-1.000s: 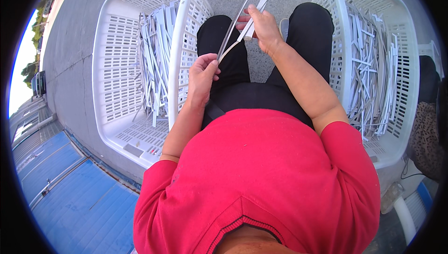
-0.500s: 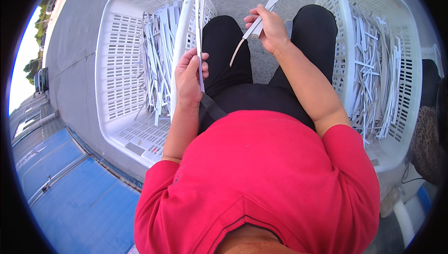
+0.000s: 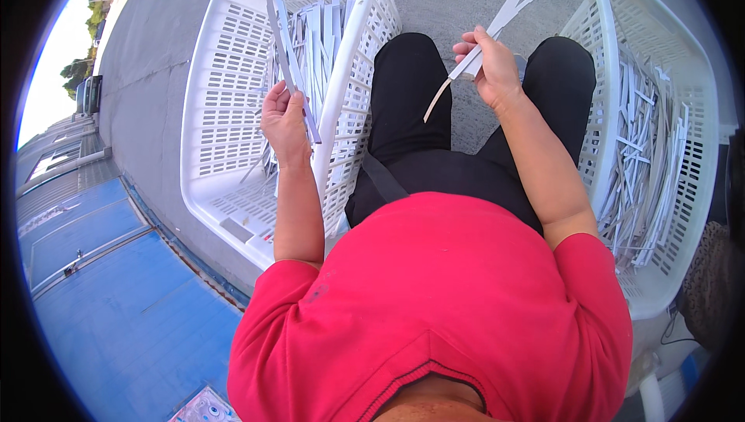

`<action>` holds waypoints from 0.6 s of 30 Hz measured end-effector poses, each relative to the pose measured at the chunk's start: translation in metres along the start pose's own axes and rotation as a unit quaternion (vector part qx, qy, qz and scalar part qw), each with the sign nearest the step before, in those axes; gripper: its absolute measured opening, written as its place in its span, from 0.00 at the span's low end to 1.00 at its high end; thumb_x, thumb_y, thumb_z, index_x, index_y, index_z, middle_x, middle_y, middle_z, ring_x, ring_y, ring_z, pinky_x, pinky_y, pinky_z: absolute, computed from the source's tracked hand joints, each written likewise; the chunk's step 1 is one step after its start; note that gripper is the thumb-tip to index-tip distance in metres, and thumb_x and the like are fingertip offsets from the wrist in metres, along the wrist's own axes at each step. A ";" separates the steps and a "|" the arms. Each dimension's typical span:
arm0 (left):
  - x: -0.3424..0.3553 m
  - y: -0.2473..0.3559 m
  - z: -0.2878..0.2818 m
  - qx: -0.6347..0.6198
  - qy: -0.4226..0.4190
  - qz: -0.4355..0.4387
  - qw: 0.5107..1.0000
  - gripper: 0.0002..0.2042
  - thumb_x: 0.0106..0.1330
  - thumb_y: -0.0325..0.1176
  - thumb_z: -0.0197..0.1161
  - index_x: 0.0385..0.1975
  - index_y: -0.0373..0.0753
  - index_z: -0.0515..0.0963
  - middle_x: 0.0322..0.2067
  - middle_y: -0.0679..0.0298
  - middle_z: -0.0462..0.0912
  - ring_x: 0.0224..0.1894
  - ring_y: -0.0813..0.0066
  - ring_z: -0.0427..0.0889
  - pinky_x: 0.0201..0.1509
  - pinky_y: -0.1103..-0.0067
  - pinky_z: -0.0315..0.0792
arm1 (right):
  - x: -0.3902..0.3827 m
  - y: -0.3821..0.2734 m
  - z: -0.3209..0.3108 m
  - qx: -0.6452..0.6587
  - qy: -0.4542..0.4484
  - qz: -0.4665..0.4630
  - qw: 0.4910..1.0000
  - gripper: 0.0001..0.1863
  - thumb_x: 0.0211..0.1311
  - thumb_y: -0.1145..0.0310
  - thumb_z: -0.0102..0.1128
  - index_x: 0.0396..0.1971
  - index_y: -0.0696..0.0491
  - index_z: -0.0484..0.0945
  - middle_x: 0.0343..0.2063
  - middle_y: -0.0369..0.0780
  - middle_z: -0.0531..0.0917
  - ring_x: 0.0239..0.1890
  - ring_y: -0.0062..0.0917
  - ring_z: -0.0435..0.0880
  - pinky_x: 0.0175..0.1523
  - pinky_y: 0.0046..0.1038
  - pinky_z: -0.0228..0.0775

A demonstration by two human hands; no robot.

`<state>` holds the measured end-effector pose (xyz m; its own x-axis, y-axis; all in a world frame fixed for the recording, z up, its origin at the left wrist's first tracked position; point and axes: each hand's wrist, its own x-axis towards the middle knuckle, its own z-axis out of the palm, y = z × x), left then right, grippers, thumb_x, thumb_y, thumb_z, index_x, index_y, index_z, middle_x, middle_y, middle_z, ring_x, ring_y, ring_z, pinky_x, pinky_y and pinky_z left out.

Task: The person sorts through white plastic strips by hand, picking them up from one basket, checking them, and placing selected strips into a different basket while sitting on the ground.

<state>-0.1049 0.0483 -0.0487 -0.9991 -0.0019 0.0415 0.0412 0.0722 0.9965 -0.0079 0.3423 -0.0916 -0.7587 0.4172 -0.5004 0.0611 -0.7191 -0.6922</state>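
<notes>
My left hand point(image 3: 285, 123) is closed on long, thin pale strips point(image 3: 280, 30), held upright over the inner part of the left white basket point(image 3: 209, 100), which holds many similar strips point(image 3: 324, 34). Between my knees and a little higher, my right hand point(image 3: 495, 74) grips a small fanned bundle of white strips point(image 3: 511, 8), one narrow curved piece hanging down toward the left. The right white basket point(image 3: 683, 65) also contains a tangled pile of white strips point(image 3: 644, 158), lying beside my right leg.
Grey concrete ground point(image 3: 147, 50) surrounds the baskets. Blue metal panels point(image 3: 116, 298) are at the lower left, with a dark vehicle point(image 3: 88, 95) and trees farther off. A brown patterned item point(image 3: 702, 286) and a cable sit at the right edge.
My left hand has moved left, from near my right hand to over the left basket, taking its strips apart from the other bundle. The view has shifted, so baskets and legs appear further right.
</notes>
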 end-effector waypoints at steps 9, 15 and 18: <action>0.033 -0.031 -0.043 0.149 0.043 0.007 0.988 0.13 0.57 0.21 0.58 0.43 0.30 0.72 0.32 0.63 0.79 0.29 0.83 0.75 0.31 0.85 0.70 | 0.002 0.003 0.000 -0.012 0.004 -0.002 1.000 0.15 0.64 0.60 0.45 0.35 0.59 0.70 0.26 0.44 0.79 0.25 0.26 0.78 0.31 0.27 0.72; 0.041 -0.097 -0.072 0.236 0.025 -0.130 0.963 0.12 0.56 0.21 0.58 0.40 0.30 0.72 0.30 0.62 0.79 0.21 0.81 0.76 0.20 0.85 0.69 | 0.004 0.006 0.000 -0.020 0.005 0.011 1.000 0.15 0.65 0.60 0.46 0.35 0.59 0.70 0.26 0.44 0.79 0.25 0.26 0.78 0.30 0.27 0.72; 0.043 -0.119 -0.086 0.251 0.088 -0.163 0.950 0.11 0.55 0.21 0.59 0.39 0.30 0.72 0.27 0.62 0.79 0.19 0.80 0.76 0.17 0.85 0.68 | 0.005 0.007 -0.001 -0.021 0.004 0.021 1.000 0.15 0.65 0.60 0.45 0.35 0.58 0.70 0.26 0.44 0.79 0.25 0.26 0.78 0.31 0.27 0.72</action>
<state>-0.1521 -0.0465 -0.1591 -0.9406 -0.2692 -0.2071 -0.3212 0.5065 0.8002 -0.0108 0.3397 -0.0993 -0.7493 0.3922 -0.5336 0.1204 -0.7116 -0.6922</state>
